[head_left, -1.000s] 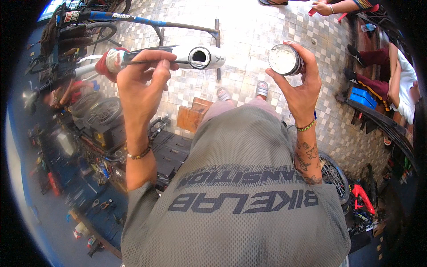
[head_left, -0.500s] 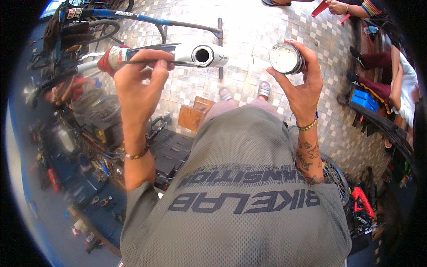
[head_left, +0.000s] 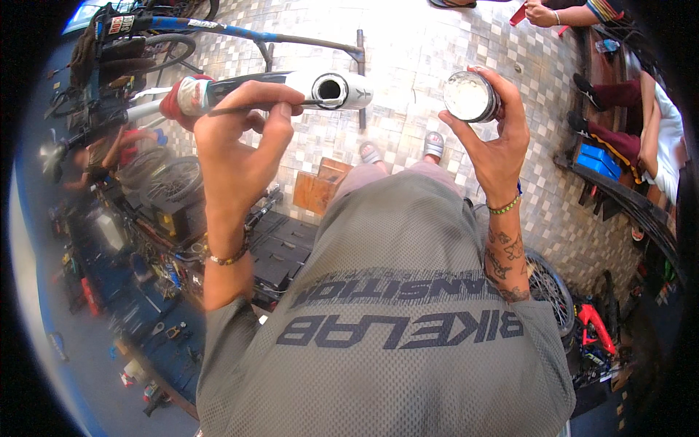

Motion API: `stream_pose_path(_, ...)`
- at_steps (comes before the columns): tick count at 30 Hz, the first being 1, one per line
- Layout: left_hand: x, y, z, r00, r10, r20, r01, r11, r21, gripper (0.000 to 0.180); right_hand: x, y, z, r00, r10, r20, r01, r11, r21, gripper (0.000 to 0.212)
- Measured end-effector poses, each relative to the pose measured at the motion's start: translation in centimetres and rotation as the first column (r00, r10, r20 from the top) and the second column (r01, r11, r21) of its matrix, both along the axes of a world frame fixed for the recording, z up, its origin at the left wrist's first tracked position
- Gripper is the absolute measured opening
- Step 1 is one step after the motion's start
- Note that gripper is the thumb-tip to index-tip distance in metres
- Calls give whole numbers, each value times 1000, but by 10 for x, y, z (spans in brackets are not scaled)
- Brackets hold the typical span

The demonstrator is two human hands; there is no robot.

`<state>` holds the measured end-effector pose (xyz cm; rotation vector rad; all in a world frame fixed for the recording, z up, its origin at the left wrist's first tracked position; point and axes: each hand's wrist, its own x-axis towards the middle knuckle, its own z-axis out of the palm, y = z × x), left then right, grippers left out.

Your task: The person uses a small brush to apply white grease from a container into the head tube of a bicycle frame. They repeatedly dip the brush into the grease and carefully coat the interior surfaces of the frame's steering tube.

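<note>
Head view, dark stick (head_left: 233, 110) in left hand (head_left: 244, 142), crosswise, pointing right

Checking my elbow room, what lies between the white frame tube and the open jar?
In the head view, only the tiled floor shows between the white frame tube and the open jar.

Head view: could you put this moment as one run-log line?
left hand: pinches thin dark stick near round opening of white tube | right hand: holds open jar, pale contents
</note>
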<state>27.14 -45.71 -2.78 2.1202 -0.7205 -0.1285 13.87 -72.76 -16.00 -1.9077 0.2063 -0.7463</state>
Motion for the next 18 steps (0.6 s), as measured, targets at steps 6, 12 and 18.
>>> stream_pose_path(6,3,9,-1,992,98,-73,-95,994,48,14,-1,-2,-2,1000,-1,10,1,1000,-5,69)
stream_pose_path(12,4,14,-2,995,93,-44,-91,995,29,14,0,-2,-4,1000,2,27,-1,1000,-25,69)
stream_pose_path(18,6,13,-2,995,100,28,-102,991,89,15,0,-1,-2,1000,3,-1,-3,1000,7,70)
